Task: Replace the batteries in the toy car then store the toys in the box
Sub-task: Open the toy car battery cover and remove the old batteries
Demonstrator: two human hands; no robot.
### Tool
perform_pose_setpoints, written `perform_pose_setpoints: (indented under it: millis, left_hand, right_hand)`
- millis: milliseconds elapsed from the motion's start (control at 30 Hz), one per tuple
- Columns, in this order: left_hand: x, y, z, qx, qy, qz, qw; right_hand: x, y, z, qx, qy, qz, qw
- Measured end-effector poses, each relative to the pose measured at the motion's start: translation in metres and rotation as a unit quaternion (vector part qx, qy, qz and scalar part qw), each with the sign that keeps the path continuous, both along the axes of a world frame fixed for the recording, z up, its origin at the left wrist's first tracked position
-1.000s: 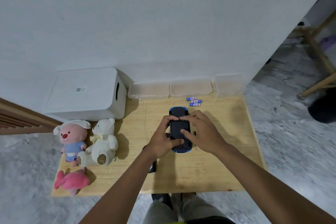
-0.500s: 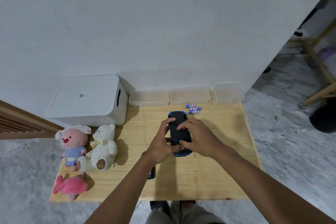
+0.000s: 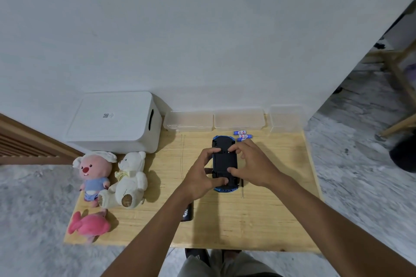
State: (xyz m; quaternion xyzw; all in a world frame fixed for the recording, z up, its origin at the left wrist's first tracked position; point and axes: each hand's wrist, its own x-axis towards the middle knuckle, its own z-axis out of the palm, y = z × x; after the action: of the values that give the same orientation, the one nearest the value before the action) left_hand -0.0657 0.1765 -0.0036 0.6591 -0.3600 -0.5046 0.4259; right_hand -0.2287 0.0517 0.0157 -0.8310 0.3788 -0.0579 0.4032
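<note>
A blue toy car (image 3: 224,162) lies upside down on the wooden table (image 3: 258,220), its black underside facing up. My left hand (image 3: 202,175) grips its left side, thumb across the near end. My right hand (image 3: 252,164) holds the right side, with fingertips and thumb on the underside. Three blue-and-white batteries (image 3: 242,136) lie just beyond the car. A thin screwdriver (image 3: 242,188) rests on the table right of the car, partly under my right hand. The white lidded storage box (image 3: 112,121) stands at the back left.
Three plush toys sit at the table's left: a pink-faced one (image 3: 93,173), a white bear (image 3: 128,180) and a pink fish (image 3: 89,225). Clear plastic containers (image 3: 238,119) line the wall. A small black object (image 3: 188,212) lies under my left forearm. The wall is right behind the table.
Both hands stay on the upturned car. My right hand's fingers have shifted on the underside and my left hand's grip has adjusted slightly. The camera view has moved a little.
</note>
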Motion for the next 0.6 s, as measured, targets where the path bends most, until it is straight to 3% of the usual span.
perform_pose_setpoints:
  millis: [367, 600]
  left_hand:
    - [0.0047, -0.001, 0.0006, 0.008, 0.01, -0.001, 1.0]
    - [0.0068, -0.0026, 0.0052, -0.005, 0.019, -0.005, 1.0]
  right_hand:
    - [0.0018, -0.0082, -0.0021, 0.056, -0.019, 0.011, 0.998]
    - [0.008, -0.0108, -0.0029, 0.043, -0.042, 0.01, 0.998]
